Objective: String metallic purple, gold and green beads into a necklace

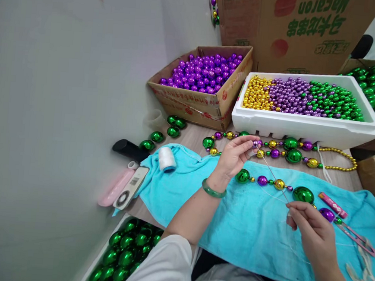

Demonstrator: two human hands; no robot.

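My left hand [233, 157], with a green bangle [214, 189] on its wrist, pinches a small purple bead [256, 144]. A long thin needle [274, 175] runs from that bead down to my right hand [312, 230], whose fingertips are closed on its lower end. Whether the tip has entered the bead cannot be made out. White thread trails near the right fingers. Between and beyond my hands, a row of strung beads, with a big green bead [303, 194] among them, lies on the turquoise towel [248, 232]. Behind it rests a longer bead necklace [293, 156].
A white foam box [305, 124] holds small gold, purple and green beads. Left of it stands a carton [190, 104] of purple balls. A thread spool [167, 159], loose green balls [157, 137], pink thread snips [358, 240] and a pink packet [333, 205] lie around.
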